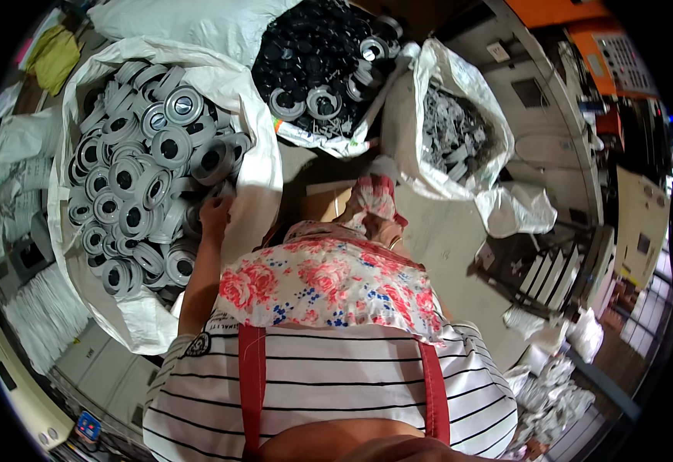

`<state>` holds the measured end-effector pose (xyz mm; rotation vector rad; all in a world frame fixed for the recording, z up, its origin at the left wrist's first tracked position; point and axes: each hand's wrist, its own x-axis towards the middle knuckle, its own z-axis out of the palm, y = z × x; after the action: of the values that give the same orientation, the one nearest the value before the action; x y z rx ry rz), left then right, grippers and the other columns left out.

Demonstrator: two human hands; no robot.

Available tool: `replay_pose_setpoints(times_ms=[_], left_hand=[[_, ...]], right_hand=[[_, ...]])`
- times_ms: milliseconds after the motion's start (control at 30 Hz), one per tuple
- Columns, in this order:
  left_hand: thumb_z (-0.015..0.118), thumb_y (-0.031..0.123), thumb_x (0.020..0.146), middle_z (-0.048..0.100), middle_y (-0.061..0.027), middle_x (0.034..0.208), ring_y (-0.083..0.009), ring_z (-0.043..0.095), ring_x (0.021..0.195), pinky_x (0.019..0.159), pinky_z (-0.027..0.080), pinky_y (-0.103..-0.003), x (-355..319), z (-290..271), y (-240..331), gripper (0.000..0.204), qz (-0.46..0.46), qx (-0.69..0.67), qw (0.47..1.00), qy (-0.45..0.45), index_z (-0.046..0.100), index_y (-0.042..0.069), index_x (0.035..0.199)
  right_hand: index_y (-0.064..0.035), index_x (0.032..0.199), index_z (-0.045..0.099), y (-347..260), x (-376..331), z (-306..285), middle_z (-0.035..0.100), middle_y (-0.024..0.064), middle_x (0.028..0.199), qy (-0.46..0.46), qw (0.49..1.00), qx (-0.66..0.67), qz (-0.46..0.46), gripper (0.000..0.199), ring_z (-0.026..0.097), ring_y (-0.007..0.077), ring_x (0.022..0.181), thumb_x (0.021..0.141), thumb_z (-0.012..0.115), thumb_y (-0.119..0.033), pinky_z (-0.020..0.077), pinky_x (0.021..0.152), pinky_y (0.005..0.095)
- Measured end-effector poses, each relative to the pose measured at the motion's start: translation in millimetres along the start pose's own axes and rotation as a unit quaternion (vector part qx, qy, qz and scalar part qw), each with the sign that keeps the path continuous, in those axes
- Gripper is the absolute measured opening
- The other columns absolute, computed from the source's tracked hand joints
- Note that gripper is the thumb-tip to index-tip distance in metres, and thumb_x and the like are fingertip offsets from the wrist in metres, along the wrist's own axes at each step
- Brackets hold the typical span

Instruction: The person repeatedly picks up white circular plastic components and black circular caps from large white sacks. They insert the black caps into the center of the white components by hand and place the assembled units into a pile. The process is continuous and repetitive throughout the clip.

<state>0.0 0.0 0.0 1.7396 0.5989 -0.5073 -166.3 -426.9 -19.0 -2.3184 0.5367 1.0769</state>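
Note:
My left hand [217,213] reaches over the inner right side of a big white sack [261,165], its fingers curled in beside the grey parts. What lies under the fingers is too small and dark to make out. Round grey plastic rings with dark centres [130,175] fill the sack in a loose heap. A grey ring [192,221] sits right against the hand. My right hand does not show; the floral apron [325,289] and my body cover the place where that arm would be.
Ahead stands a sack of black round parts [298,58], with several grey rings and screws at its near edge. To its right is a white sack of grey plastic scraps [455,131]. A cardboard box [327,204] is partly hidden by my lap. Shelving [552,277] stands at right.

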Motion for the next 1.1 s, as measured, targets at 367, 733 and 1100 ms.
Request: replay_pose_setpoints(times_ms=[367, 733, 1100], left_hand=[[0.059, 0.023, 0.089, 0.059, -0.0043, 0.065, -0.0125, 0.056, 0.058, 0.051, 0.046, -0.026, 56, 89, 18, 0.025, -0.045, -0.149, 0.956, 0.247, 0.058, 0.006, 0.071], [0.066, 0.046, 0.08, 0.036, -0.0217, 0.141, -0.0279, 0.037, 0.129, 0.105, 0.03, -0.032, 232, 136, 184, 0.087, -0.025, 0.171, 0.964, 0.2, 0.029, -0.009, 0.137], [0.071, 0.01, 0.078, 0.032, -0.0168, 0.144, -0.0219, 0.036, 0.128, 0.104, 0.029, -0.029, 417, 215, 110, 0.083, 0.01, -0.033, 0.996, 0.08, 0.021, -0.002, 0.143]], right_hand=[[-0.0117, 0.112, 0.06, 96, 70, -226, 0.06, 0.0173, 0.109, -0.14, 0.99, 0.013, -0.004, 0.039, 0.057, 0.0328, 0.098, 0.084, 0.058, -0.038, 0.0438, 0.086, 0.0473], [0.001, 0.083, 0.061, 45, 273, -333, 0.062, 0.0181, 0.071, -0.014, 0.988, 0.068, -0.139, 0.036, 0.061, 0.03, 0.066, 0.081, 0.064, -0.035, 0.0473, 0.063, 0.0393], [-0.0013, 0.088, 0.061, 33, 612, -361, 0.06, 0.008, 0.073, 0.194, 0.907, 0.374, 0.01, 0.027, 0.055, 0.0195, 0.06, 0.085, 0.062, -0.028, 0.0469, 0.052, 0.0317]])
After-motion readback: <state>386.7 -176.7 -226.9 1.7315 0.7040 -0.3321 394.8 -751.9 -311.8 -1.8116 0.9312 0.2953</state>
